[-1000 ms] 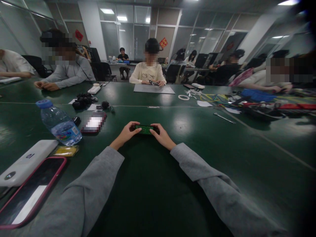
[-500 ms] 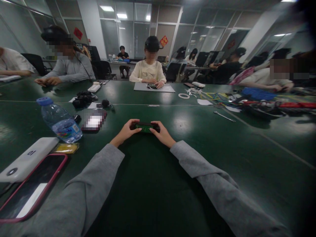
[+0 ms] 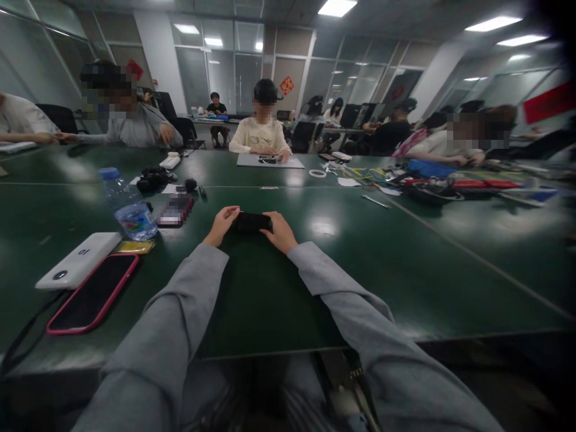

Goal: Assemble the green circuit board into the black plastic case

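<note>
A green bench [image 3: 360,288] fills most of the view, and a person in a cream top [image 3: 261,137] sits at its far side. At the near left lies a pink-cased phone [image 3: 94,294], just beside a white power bank [image 3: 81,261]; beyond them stands a blue-capped water bottle [image 3: 131,210]. The left hand [image 3: 221,226] and right hand [image 3: 281,232] grasp opposite ends of a black device [image 3: 253,222] over the middle of the bench, though whether it touches the surface I cannot tell. A thin yellow packet [image 3: 136,247] lies near the bottle's base
</note>
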A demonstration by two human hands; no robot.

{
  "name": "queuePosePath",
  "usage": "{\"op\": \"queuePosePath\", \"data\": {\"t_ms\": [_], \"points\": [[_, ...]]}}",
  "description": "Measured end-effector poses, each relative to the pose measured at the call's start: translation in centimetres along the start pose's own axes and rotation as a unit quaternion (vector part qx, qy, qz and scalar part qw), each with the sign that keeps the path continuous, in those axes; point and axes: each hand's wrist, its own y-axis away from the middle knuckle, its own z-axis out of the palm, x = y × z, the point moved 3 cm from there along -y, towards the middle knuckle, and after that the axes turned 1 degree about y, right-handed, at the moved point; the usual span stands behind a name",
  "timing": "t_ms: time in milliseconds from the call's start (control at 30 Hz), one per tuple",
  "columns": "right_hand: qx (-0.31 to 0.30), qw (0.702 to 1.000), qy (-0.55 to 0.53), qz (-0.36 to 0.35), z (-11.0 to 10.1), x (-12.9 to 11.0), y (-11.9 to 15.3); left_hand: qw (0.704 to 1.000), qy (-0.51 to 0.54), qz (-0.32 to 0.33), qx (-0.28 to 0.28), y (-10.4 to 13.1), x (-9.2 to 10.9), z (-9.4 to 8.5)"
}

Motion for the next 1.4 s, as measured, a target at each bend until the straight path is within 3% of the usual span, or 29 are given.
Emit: {"op": "queuePosePath", "data": {"t_ms": [200,367,833,1067,1400], "points": [[0.003,0.997,0.063,-0.039,-1.3,-4.9,2.9,0.999,-0.038,0.021,0.009,5.6,1.2,-1.0],[0.001,0.997,0.058,-0.043,-1.8,-6.4,4.0,0.997,-0.06,0.04,-0.003,8.9,3.0,-0.7],[-0.019,0.998,0.051,-0.016,-1.1,-5.4,4.0,0.995,-0.094,0.004,-0.021,9.1,4.1,-0.3],[-0.014,0.999,-0.016,-0.036,-0.7,-4.9,3.9,0.996,-0.081,-0.016,-0.015,8.8,3.7,-0.3],[-0.04,0.997,-0.067,-0.012,-0.2,-4.2,4.0,0.996,-0.08,-0.023,-0.021,9.0,4.0,-0.3]]}}
